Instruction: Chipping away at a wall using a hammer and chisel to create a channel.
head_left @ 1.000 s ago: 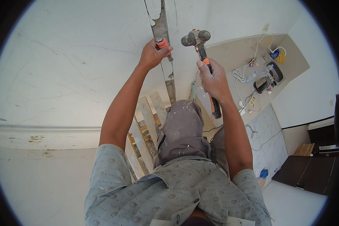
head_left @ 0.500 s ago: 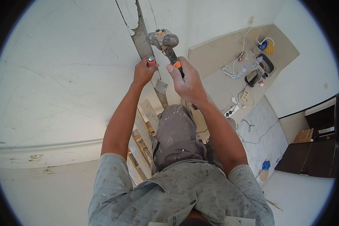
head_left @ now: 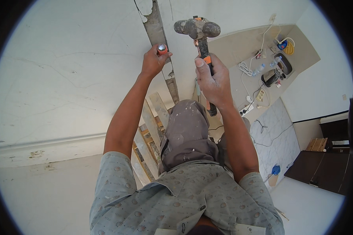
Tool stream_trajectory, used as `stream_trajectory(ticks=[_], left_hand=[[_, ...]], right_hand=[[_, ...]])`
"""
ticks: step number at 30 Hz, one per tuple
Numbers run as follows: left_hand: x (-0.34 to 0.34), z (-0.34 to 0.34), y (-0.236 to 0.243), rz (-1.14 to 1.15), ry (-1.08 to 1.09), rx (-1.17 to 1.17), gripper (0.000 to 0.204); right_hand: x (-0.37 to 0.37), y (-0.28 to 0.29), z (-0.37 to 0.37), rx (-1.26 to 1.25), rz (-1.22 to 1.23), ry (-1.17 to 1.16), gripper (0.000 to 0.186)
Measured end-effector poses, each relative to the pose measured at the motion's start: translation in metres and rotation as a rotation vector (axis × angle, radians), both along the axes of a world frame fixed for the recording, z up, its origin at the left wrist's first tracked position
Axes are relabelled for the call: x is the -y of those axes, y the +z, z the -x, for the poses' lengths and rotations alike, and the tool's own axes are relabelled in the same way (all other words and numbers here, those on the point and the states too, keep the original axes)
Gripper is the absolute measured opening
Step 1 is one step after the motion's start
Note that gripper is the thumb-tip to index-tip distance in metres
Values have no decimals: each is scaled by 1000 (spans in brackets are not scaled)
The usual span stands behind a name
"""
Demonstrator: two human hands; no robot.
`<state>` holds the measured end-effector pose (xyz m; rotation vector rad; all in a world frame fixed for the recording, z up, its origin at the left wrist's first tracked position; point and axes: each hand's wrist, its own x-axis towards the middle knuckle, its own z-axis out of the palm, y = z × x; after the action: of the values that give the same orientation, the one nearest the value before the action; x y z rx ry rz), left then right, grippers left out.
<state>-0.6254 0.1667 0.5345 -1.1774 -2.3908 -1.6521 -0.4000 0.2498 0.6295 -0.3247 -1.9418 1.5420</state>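
Observation:
My left hand (head_left: 151,63) is wrapped round the red-orange handle of a chisel (head_left: 162,49), whose shiny metal striking cap points up toward me. The chisel's blade is hidden below the hand, which rests at a rough channel (head_left: 155,28) cut into the white wall. To the right, my right hand (head_left: 215,81) grips a hammer (head_left: 198,29) by its black and orange handle. Its heavy, dust-covered head is raised, apart from the chisel. Pale dust coats the right thumb and fingers.
Wooden slats (head_left: 148,117) stand beside my knee. At the right, a counter (head_left: 227,80) carries a coiled white cable (head_left: 245,68), plastic bottles (head_left: 259,69), a dark kettle (head_left: 269,78) and a power strip (head_left: 246,109). A cord (head_left: 276,138) crosses the marbled floor.
The hammer has swung right, away from the chisel, and its head is turned more sideways. My left hand keeps the chisel at the channel. The whole view has shifted slightly.

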Motion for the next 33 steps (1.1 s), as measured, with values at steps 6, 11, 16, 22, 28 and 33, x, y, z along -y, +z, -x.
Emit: stream_trajectory(ticks=[6, 11, 16, 22, 28, 33], left_hand=[[4, -5, -6, 66, 16, -16, 36], [5, -15, -11, -86, -15, -15, 35], [4, -10, -9, 51, -44, -86, 35], [3, -3, -18, 29, -28, -112, 38], [4, 0, -8, 181, -42, -34, 38], [3, -2, -10, 97, -33, -49, 37]], right_hand=[[8, 15, 8, -286, -66, 59, 32], [13, -31, 39, -390, -95, 2, 33], [-3, -24, 43, 448, -250, 61, 30], [4, -1, 32, -313, -146, 36, 32], [-3, -22, 49, 513, -197, 71, 32], [-13, -4, 27, 76, -102, -12, 25]])
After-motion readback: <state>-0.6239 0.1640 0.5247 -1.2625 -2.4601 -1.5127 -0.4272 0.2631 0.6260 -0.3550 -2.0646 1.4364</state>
